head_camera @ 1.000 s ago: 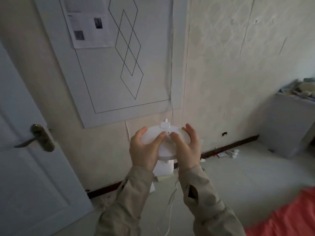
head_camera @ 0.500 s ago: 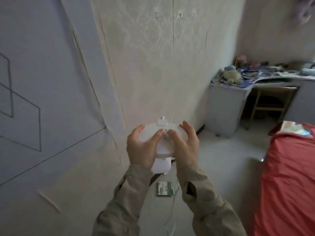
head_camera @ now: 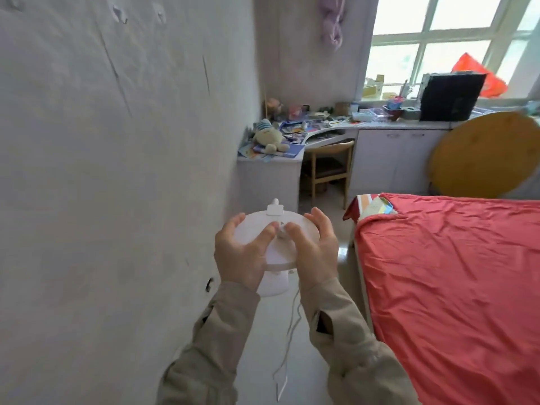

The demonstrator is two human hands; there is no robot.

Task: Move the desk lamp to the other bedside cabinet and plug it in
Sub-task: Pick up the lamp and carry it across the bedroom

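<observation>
Your fingers (head_camera: 317,220) curl over the far rim of a round white plastic desk lamp (head_camera: 277,229) while both thumbs press onto its flat top near the centre, so each hand is closed on the lamp in a firm pinch. Your left hand (head_camera: 238,255) takes the left edge and your right hand (head_camera: 314,252) the right edge, a two-sided hold that seems meant to keep the disc level as you carry it. The lamp sits in the air at chest height in front of you, on no surface, with its white base showing just below your palms. A thin white cord (head_camera: 292,328) hangs loose from it towards the pale floor; its plug end is blurred and I cannot tell it clearly. Beige sleeves (head_camera: 347,346) cover both forearms. A bare pale wall (head_camera: 117,171) runs close on your left, and a bed with a red sheet (head_camera: 453,287) lies on your right. Ahead stand a cluttered white desk (head_camera: 271,165) and a wooden chair (head_camera: 330,168) under a bright window. No bedside cabinet is visible yet.
</observation>
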